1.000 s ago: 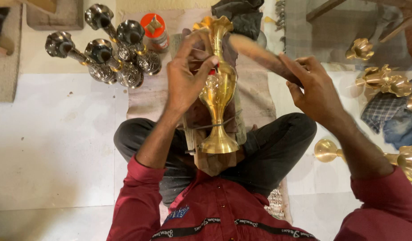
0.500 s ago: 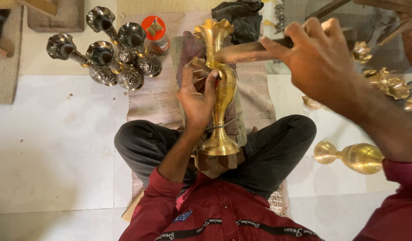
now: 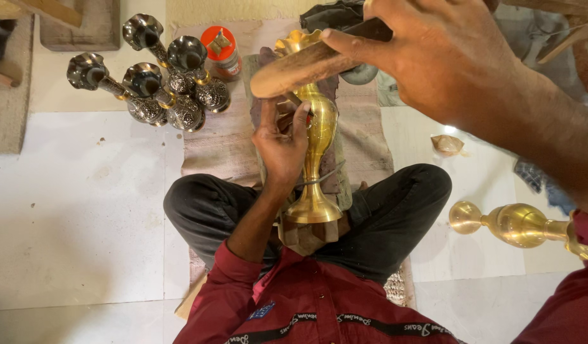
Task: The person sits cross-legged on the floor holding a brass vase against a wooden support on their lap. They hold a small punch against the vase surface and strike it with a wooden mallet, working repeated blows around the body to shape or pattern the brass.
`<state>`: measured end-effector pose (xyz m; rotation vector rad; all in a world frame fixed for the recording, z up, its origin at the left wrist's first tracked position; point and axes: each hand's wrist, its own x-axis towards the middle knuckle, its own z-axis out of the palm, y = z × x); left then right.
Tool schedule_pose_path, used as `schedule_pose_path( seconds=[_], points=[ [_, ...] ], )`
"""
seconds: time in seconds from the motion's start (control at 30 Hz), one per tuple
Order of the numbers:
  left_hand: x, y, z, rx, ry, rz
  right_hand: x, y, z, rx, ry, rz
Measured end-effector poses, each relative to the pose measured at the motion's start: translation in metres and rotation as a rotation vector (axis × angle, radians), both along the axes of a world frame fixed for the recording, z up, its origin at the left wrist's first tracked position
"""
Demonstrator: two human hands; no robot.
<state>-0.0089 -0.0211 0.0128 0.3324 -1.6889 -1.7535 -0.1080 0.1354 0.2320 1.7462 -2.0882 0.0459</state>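
A tall brass vase [image 3: 317, 159] stands upright between my crossed legs, its foot on a dark block at my lap. My left hand [image 3: 282, 141] presses against the vase's bulb and pinches a small tool there; the tool's tip is hidden by my fingers. Raised close to the camera, my right hand [image 3: 434, 54] grips a wooden stick [image 3: 303, 67] that slants down to the left, its rounded end just above the vase's fluted rim.
Several dark engraved vases [image 3: 160, 83] stand clustered at the upper left beside a red-lidded jar [image 3: 219, 51]. A second brass vase [image 3: 520, 224] lies on its side on the white floor at the right. A brown mat [image 3: 220, 143] covers the floor ahead.
My right hand has risen toward the camera with the wooden stick, swinging it up over the vase's rim. My left hand has slid down onto the vase's bulb.
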Motion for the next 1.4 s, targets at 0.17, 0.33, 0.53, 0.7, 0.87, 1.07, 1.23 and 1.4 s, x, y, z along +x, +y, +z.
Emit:
schedule_pose_path(
  seconds=[0.17,0.33,0.53,0.7,0.87,1.07,1.23,1.4],
  points=[
    [0.001,-0.001,0.002,-0.033,-0.037,0.009,0.004,-0.011,0.013,0.022,-0.409,-0.083],
    [-0.003,-0.006,0.003,-0.043,-0.051,-0.027,0.001,-0.006,0.014,0.048,-0.036,-0.05],
    [-0.008,-0.012,0.001,-0.088,-0.037,-0.1,0.0,0.011,0.002,0.039,0.062,-0.056],
    [-0.013,-0.016,0.002,-0.017,-0.032,-0.178,-0.005,0.02,-0.008,-0.035,-0.095,-0.047],
    [-0.016,-0.016,0.005,-0.11,-0.043,-0.228,-0.008,0.035,-0.022,-0.083,-0.17,-0.154],
    [-0.022,-0.052,0.015,-0.191,0.068,-0.315,-0.007,0.083,-0.076,-0.28,-0.355,-0.407],
    [-0.062,-0.081,0.033,-0.569,0.132,-0.732,0.025,0.105,-0.159,-0.359,-0.707,-0.668],
    [-0.102,-0.072,0.051,-0.746,-0.065,-1.16,0.063,0.099,-0.206,-0.391,-0.7,-0.7]
  ],
)
